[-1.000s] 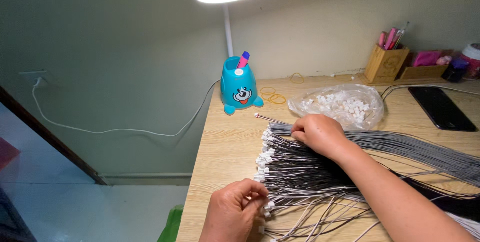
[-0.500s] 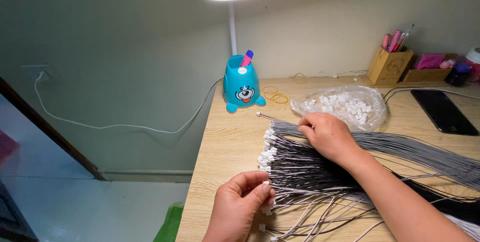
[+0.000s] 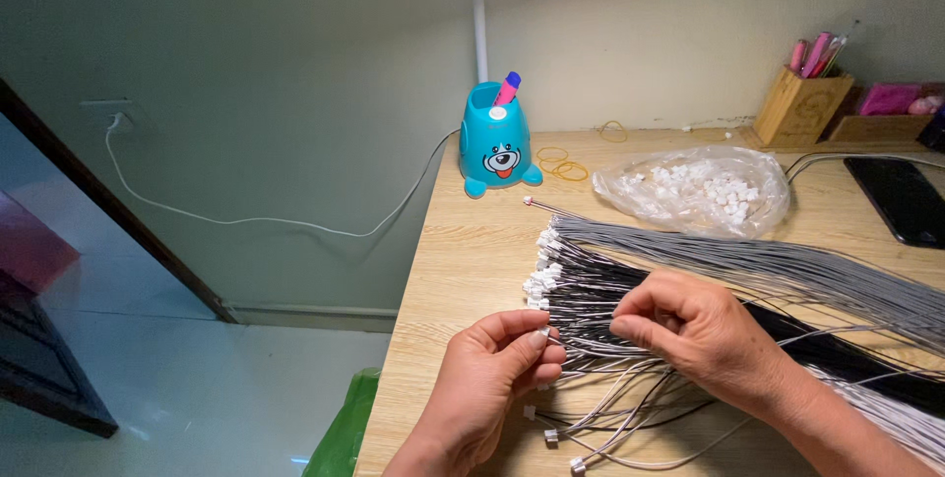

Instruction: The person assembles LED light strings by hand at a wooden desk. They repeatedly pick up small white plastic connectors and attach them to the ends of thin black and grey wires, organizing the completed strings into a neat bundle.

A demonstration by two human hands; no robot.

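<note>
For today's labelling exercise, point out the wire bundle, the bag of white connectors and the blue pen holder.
wire bundle (image 3: 689, 260), head view, on the grey strands
bag (image 3: 689, 191), head view, on the clear plastic over the connectors
pen holder (image 3: 495, 147), head view, on its front face

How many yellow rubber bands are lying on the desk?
3 that I can tell. Two rubber bands overlap right beside the blue dog-faced holder. One more rubber band lies farther back by the wall. Others may hide under the plastic bag.

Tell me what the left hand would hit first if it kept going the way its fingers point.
Probably the white connector ends of the grey and black wire bundle, just beyond the left hand; the right hand lies farther along.
</note>
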